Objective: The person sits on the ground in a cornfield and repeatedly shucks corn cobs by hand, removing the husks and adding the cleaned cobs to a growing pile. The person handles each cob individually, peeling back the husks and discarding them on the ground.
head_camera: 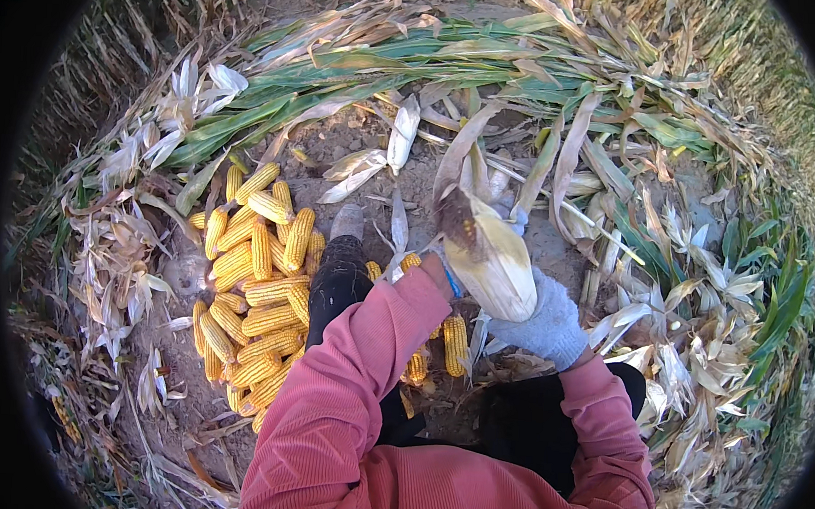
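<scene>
An ear of corn in its pale husk (495, 262) is held tilted in front of me, with a few yellow kernels showing near its dark silk end. My right hand (546, 320), in a light grey knitted glove, grips the husked ear around its lower end. My left hand (447, 265) is at the ear's left side, mostly hidden behind it; a bit of blue shows by the wrist, and its fingers cannot be made out. Several bare yellow cobs (455, 345) lie on the ground under my forearms.
A pile of bare yellow cobs (256, 316) lies left of my outstretched leg (337, 278). Unopened ears in husk (404, 134) rest on the soil ahead. Green and dry corn stalks (390, 63) arc across the far side. Loose dry husks (674, 372) are heaped at right, more at left.
</scene>
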A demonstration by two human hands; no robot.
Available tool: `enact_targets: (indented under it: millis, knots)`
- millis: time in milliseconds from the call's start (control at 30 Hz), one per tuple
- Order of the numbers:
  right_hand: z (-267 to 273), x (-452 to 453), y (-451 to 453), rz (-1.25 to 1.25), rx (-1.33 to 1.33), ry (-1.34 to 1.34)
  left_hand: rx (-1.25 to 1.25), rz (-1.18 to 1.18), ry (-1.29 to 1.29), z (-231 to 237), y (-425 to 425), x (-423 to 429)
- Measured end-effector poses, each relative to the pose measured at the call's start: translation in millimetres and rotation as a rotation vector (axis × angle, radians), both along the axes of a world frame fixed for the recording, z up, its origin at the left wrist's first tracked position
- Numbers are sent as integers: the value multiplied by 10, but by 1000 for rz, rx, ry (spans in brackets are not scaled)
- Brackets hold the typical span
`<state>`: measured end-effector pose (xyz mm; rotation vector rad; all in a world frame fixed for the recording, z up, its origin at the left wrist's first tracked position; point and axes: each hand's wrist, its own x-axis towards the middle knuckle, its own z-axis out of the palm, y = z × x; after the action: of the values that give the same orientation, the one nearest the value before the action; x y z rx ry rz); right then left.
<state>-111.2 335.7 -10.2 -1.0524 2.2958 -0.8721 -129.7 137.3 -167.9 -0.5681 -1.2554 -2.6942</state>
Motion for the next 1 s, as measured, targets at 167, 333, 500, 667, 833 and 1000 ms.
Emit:
enact_targets:
  millis: [167,333,500,667,833,1000]
  knots:
    - [26,-75,-4,119,109,-71,657,-159,-500,-228,-76,309]
    - [-22,21,-194,-277,-286,-218,-6,526,-420,163,-191,479]
    - [-154,-111,-339,-443,-296,-260,-159,723,-627,623,171,377]
    - [-286,-618,-215,-718,-757,-559,489,294,-550,957,199,508]
    - [-216,-1283,319,-952,-1344,-794,16,164,-266,1060,164,833]
    - [-210,-1169,475,-720,53,562,-644,487,-532,1447,-29,892]
